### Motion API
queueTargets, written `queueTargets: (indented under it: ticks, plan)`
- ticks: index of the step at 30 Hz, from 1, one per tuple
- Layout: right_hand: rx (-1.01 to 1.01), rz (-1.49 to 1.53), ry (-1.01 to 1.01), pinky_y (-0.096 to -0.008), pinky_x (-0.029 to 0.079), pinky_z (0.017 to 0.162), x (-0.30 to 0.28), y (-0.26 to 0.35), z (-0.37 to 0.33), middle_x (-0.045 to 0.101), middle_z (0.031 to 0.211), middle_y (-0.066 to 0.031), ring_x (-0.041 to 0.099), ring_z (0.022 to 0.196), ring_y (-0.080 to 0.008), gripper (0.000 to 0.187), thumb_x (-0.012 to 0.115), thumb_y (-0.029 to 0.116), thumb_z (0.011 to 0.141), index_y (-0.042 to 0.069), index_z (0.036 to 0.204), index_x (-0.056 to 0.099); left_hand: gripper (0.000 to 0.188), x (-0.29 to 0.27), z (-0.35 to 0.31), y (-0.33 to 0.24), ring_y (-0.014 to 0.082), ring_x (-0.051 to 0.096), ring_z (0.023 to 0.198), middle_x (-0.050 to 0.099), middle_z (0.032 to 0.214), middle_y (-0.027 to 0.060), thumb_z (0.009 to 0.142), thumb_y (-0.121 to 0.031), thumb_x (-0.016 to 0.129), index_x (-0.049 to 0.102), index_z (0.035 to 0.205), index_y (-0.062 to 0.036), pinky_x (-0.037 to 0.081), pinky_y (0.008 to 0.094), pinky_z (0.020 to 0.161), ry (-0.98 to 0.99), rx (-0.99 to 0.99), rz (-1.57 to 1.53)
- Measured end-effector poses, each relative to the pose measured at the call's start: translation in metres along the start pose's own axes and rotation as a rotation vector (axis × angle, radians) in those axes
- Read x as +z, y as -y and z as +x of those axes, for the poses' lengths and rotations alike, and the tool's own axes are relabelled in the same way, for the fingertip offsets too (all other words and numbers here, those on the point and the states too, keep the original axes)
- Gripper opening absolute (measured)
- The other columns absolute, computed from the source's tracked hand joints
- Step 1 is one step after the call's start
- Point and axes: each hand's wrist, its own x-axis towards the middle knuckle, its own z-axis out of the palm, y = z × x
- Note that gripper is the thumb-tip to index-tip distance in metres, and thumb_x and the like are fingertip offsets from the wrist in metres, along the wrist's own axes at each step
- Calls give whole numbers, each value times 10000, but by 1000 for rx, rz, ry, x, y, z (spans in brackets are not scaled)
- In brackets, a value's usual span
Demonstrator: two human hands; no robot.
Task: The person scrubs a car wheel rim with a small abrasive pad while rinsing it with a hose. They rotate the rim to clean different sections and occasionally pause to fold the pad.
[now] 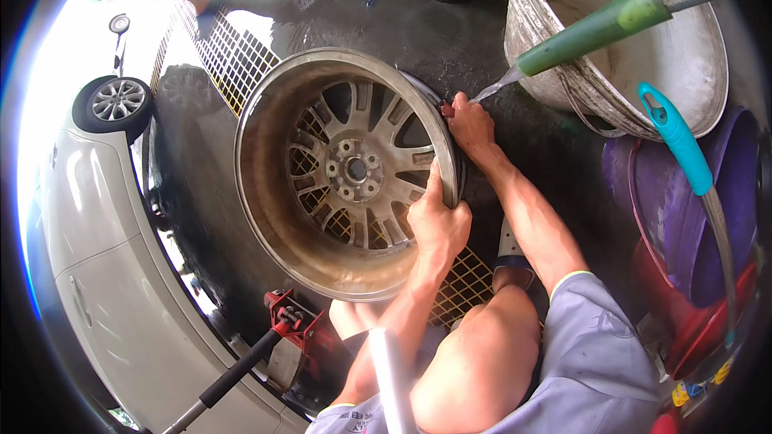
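A bare alloy wheel rim (354, 165) stands tilted in front of me, its hollow inner side and spokes toward me, with brown grime on the barrel. My left hand (438, 221) is closed over its right edge, one finger stretched along the inside. Just past the upper right edge, my right hand (472, 124) is closed around a small red thing (447, 109), mostly hidden by fingers, against the outer side. Near that hand, a thick green handle (587, 32) ends in a pale tapering tip; I cannot tell whether the tip is metal or water.
A large dirty white bucket (627, 56) stands upper right, with purple (691, 209) and red (683, 313) tubs below it. A turquoise hooked handle (675, 137) crosses them. A red floor jack (297, 321) sits beside a pale car (121, 273). Yellow grating (462, 285) shows in the wet floor.
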Motion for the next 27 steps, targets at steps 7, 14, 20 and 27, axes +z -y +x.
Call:
queueTargets:
  ticks: [7,14,20,27]
  plan:
    - [37,-28,6,-571,556,819,-17,29,42,721,998,-228,700,963,-456,376,629,394,952,41,1081,624,736,7,0,-8,401,726,854,715,894,266,720,-34,601,538,1451,-86,569,449,790,31,-8,1]
    - [8,-65,-14,-594,544,809,-7,16,5,713,932,-265,699,912,-470,405,594,447,949,53,1036,619,744,-1,1,-8,407,725,833,711,879,271,716,-20,597,535,1454,-87,573,443,781,20,-35,-10]
    - [-49,-52,-26,-595,548,773,-5,34,60,707,924,-271,699,904,-470,398,584,444,961,55,1043,609,741,9,3,-8,415,721,799,699,827,279,723,-13,596,528,1457,-87,566,459,760,37,-17,24]
    - [-64,-52,-10,-610,548,752,-12,9,8,712,891,-263,701,877,-481,389,578,430,982,45,1040,579,740,4,1,-3,409,724,792,703,815,268,722,-39,594,532,1458,-98,569,448,748,6,-23,35]
